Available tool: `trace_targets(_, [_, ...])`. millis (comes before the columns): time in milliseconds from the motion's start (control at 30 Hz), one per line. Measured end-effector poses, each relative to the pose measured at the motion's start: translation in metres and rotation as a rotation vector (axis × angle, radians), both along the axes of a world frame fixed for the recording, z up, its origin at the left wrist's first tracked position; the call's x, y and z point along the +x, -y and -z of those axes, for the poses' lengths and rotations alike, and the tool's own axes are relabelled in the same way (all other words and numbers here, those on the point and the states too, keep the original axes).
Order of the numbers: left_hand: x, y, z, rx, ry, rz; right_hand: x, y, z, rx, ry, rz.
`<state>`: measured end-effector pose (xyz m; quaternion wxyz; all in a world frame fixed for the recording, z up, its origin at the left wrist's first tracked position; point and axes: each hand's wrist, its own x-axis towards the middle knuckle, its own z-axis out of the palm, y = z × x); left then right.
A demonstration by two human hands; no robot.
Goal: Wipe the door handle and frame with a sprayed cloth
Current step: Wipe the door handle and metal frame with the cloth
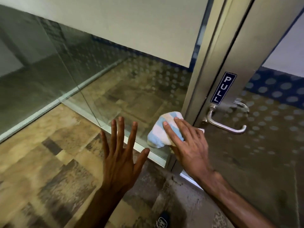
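Note:
My right hand (185, 142) presses a bunched blue-and-white striped cloth (162, 130) against the lower part of the metal door frame (202, 76), just left of the handle. The curved silver door handle (225, 122) sticks out from the door's metal stile, below a dark "PULL" sticker (223, 88). My left hand (121, 155) is held flat with fingers spread, palm toward the glass panel (74, 71) left of the frame, holding nothing.
The glass wall has a frosted band on top and a dotted film lower down. The glass door (271, 137) to the right carries the same dots. Patterned carpet (41, 170) covers the floor. A shoe (162, 219) shows at the bottom edge.

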<state>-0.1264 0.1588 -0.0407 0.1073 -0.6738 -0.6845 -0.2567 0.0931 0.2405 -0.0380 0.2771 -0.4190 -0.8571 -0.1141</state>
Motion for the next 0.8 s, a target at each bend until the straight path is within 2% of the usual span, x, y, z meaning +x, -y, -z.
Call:
trace_targets(400, [-0.059,0.161,0.002,-0.096,0.019,-0.3,-0.104,0.107,-0.009,-0.108,0.067,-0.208])
trace_targets(800, [-0.068,0.313,-0.006,-0.106,-0.002,-0.587,-0.152,0.23,-0.026,-0.105,0.025,-0.5])
